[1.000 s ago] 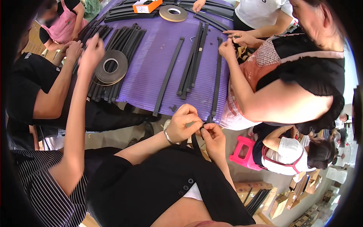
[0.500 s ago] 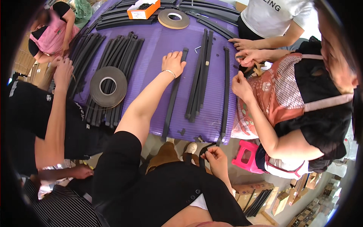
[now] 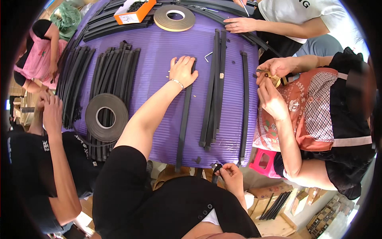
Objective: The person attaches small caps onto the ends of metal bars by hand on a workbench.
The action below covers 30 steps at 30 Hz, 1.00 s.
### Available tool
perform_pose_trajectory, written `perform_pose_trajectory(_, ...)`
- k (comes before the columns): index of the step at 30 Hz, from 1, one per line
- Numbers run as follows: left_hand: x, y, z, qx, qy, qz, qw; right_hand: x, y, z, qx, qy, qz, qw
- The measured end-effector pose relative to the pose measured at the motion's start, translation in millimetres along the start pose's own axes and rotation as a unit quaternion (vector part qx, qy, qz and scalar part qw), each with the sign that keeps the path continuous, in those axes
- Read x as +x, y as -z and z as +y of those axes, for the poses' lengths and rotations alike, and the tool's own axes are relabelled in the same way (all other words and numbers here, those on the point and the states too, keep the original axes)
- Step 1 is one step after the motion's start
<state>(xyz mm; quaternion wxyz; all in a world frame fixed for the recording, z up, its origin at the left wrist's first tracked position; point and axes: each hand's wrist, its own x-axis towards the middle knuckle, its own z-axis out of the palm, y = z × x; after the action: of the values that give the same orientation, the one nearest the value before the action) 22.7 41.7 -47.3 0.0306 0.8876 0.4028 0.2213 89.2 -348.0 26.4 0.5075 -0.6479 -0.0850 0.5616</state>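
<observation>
My left hand (image 3: 183, 71) lies with fingers outstretched over the far end of a long black strip (image 3: 183, 127). The strip runs towards me and sticks out past the table's near edge. My right hand (image 3: 232, 176) is just off that edge, thumb and fingers pinched on a short black tape piece (image 3: 217, 169). Much of that piece is hidden by the fingers. Right of my left hand lies a narrow bundle of black strips (image 3: 211, 99), with a small L-shaped hex key (image 3: 207, 57) beside it. Another single black strip (image 3: 244, 103) lies further right.
The purple ribbed table (image 3: 159, 103) carries a dark tape roll (image 3: 106, 117) on piled black strips (image 3: 115, 71). A brown tape roll (image 3: 174, 18) and an orange-white box (image 3: 135, 11) stand at the back. Co-workers work on both sides. A pink stool (image 3: 264, 163) is at right.
The view has shifted a little. My left hand stays on the strip's far end. My right hand keeps its pinch, the black piece now nearer the table edge. The right co-worker's hands have come together.
</observation>
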Motion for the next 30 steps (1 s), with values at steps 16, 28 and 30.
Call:
perform_pose_trajectory(16,5.5,2.1,4.4,-0.039,0.054,0.002,0.998,11.2,-11.0,-4.5,-0.027,-0.019,-0.011,0.999)
perform_pose_trajectory(28,-13.5,-6.8,1.5,-0.105,0.102,0.013,0.989,-6.9,3.6,-6.9,0.011,0.036,0.006,0.999)
perform_pose_trajectory(30,-11.8,-0.8,4.6,-0.121,0.114,0.024,0.986,-9.4,4.2,-4.9,0.020,0.035,0.000,0.999)
